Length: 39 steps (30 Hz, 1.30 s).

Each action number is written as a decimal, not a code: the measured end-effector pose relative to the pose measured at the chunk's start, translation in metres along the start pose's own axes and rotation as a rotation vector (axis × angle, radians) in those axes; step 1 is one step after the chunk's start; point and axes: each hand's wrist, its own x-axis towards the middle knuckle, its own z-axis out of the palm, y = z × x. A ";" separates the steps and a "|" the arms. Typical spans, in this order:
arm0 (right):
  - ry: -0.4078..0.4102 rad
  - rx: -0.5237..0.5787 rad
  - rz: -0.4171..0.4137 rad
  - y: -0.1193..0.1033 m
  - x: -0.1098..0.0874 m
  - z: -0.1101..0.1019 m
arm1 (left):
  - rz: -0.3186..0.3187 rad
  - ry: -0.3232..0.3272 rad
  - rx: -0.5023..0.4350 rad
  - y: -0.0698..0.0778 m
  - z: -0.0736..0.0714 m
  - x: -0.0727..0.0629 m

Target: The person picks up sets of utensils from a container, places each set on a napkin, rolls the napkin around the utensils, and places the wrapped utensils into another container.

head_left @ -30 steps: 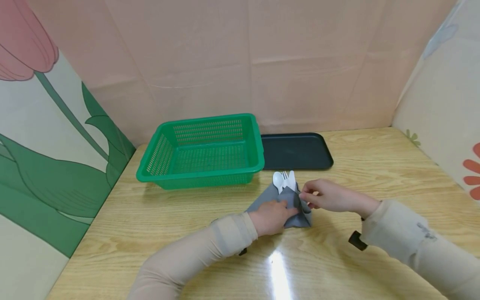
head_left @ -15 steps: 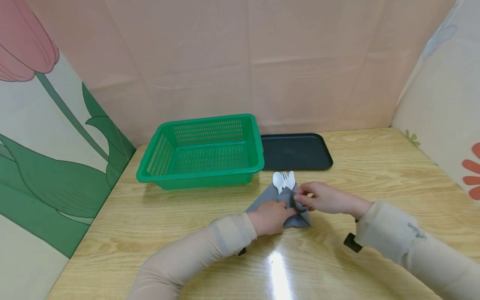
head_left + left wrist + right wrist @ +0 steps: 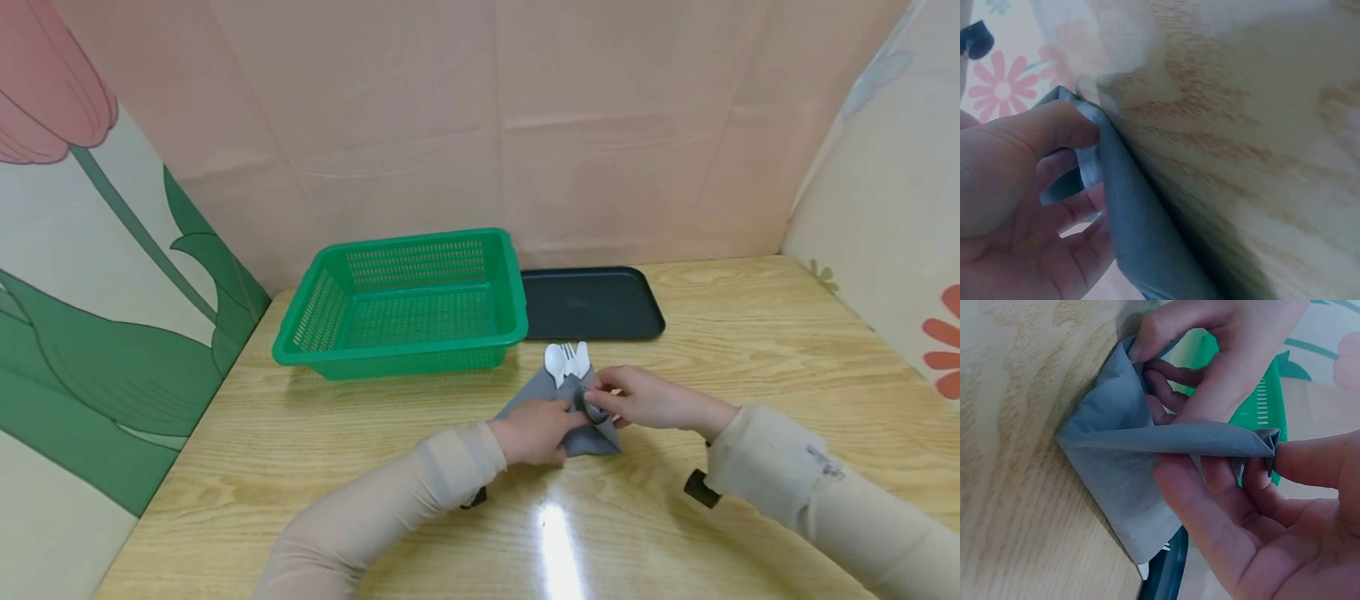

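A grey cloth napkin (image 3: 596, 444) lies on the wooden table, partly folded. From its far end stick out the heads of a white spoon (image 3: 555, 363), a white fork (image 3: 568, 358) and a white knife (image 3: 582, 358); their lower parts are hidden in the cloth. My left hand (image 3: 531, 432) holds the near left part of the napkin, thumb on the folded edge (image 3: 1107, 134) in the left wrist view. My right hand (image 3: 637, 397) pinches the raised right flap (image 3: 1197, 439) between thumb and fingers, with the flap lifted across the fold.
Behind to the left stands a green plastic basket (image 3: 420, 354) with slotted walls. A black tray (image 3: 592, 304) lies beside it, farther back than the cutlery. Printed fabric walls (image 3: 600, 167) enclose the back and sides of the table.
My right hand has moved left and a little nearer, drawing the flap over the napkin. The left hand has shifted slightly left, its thumb now down at the near edge.
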 end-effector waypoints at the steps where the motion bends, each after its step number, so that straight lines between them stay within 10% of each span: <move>1: -0.002 0.011 0.009 0.000 0.000 0.000 | 0.004 0.005 -0.014 -0.001 0.001 0.000; 16: 0.012 0.038 0.045 0.004 0.002 0.009 | -0.100 0.168 -0.336 -0.011 0.014 -0.006; 39: 0.057 -0.060 -0.027 0.001 0.010 0.023 | -0.110 0.153 -0.283 -0.013 0.012 -0.007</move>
